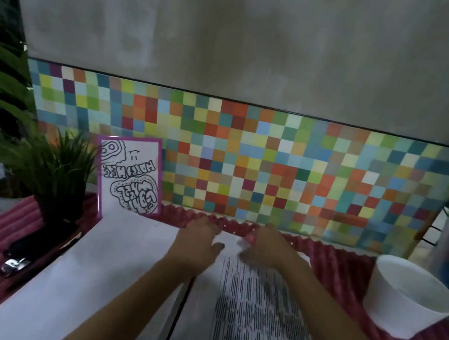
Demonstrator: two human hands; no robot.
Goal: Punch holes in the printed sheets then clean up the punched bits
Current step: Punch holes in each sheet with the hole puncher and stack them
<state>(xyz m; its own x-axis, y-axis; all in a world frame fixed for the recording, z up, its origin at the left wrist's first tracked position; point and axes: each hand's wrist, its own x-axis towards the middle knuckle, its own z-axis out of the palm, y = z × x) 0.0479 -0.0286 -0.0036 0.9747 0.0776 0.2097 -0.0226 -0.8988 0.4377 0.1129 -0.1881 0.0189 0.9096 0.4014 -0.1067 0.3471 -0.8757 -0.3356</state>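
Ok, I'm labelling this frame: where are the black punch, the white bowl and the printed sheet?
black punch (33, 241): head view, on its dark body.
white bowl (397, 305): head view, on its outer wall.
printed sheet (244, 323): head view, on its text lines.

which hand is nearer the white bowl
Right. The right hand is at the far edge of the printed sheet, left of the white bowl; the left hand is farther left.

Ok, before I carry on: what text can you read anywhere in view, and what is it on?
Purple-framed card: hand-drawn bubble lettering, apparently upside down; I cannot read it reliably.
Printed sheet: many rows of print, too blurred to read.
White bowl: no marking visible.
No other words, numbers or signs show.
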